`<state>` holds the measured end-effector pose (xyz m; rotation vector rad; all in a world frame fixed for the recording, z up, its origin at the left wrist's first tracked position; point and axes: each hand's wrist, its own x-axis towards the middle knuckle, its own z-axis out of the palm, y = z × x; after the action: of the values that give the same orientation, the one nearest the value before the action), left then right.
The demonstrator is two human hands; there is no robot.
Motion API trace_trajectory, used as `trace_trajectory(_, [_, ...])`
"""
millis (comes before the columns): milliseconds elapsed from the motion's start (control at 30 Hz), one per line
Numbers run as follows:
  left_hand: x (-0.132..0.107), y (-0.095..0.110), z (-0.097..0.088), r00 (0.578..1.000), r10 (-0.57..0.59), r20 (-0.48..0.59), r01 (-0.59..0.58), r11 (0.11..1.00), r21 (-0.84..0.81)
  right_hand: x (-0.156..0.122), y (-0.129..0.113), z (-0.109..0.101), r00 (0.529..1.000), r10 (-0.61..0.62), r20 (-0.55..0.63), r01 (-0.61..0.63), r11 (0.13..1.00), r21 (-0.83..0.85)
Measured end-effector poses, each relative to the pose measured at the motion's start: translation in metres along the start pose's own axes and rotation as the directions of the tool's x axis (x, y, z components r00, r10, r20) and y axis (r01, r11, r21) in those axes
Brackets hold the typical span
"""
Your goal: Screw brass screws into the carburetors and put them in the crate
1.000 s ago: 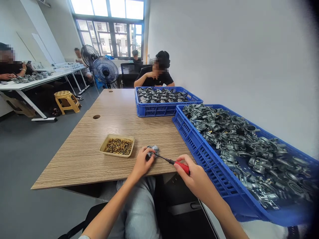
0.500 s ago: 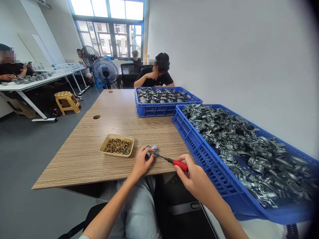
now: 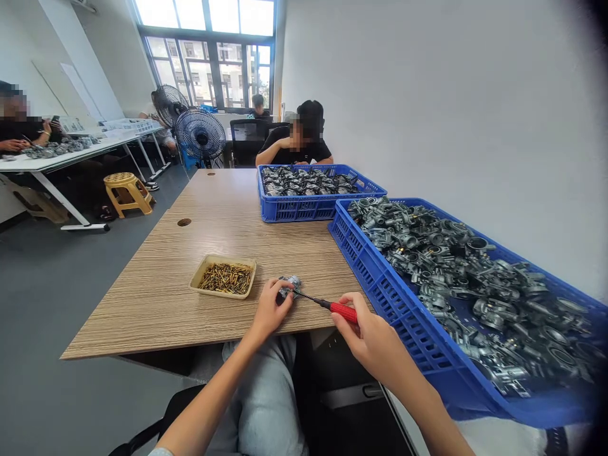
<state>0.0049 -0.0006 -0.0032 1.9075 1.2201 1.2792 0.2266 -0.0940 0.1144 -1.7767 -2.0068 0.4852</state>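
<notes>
My left hand [image 3: 268, 310] grips a small grey metal part [image 3: 289, 284] against the wooden table [image 3: 223, 234] near its front edge. My right hand [image 3: 369, 334] is closed round the red handle of a screwdriver [image 3: 327, 306], whose dark shaft points left with its tip at the metal part. A shallow tan tray of small brass pieces [image 3: 223, 277] lies just left of my left hand.
A big blue crate [image 3: 380, 278] heaped with grey metal castings sits at my right, a second blue crate [image 3: 304, 206] behind it. A person sits at the table's far end. Fans, a yellow stool [image 3: 126, 190] and other people at a white table are at the left.
Hardly anything has moved; my right hand and the screwdriver handle have shifted very slightly up and left while the left hand keeps holding the part.
</notes>
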Motion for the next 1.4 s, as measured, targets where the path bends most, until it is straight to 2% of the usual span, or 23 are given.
trace_trajectory(167, [0.0003,-0.0004,0.0003,1.000,0.003,-0.006,-0.003,1.000,-0.004,-0.0029,-0.0030,-0.0034,0.998,-0.064,0.007,0.063,0.995,0.081])
trace_trajectory(333, [0.0009,-0.0006,0.0006,1.000,0.008,-0.012,-0.008,1.000,-0.009,-0.0032,-0.0057,-0.0065,0.998,-0.037,0.056,0.029,0.991,0.128])
trace_trajectory(633, [0.0009,0.0008,0.0000,1.000,0.005,-0.015,-0.005,1.000,-0.018,-0.0036,-0.0045,-0.0066,0.996,-0.005,0.089,-0.007,0.991,0.130])
trace_trajectory(1400, [0.0004,-0.0009,0.0006,0.999,0.003,-0.045,-0.004,1.000,-0.021,-0.0026,0.0017,0.0009,0.997,0.029,0.064,-0.035,0.994,0.099])
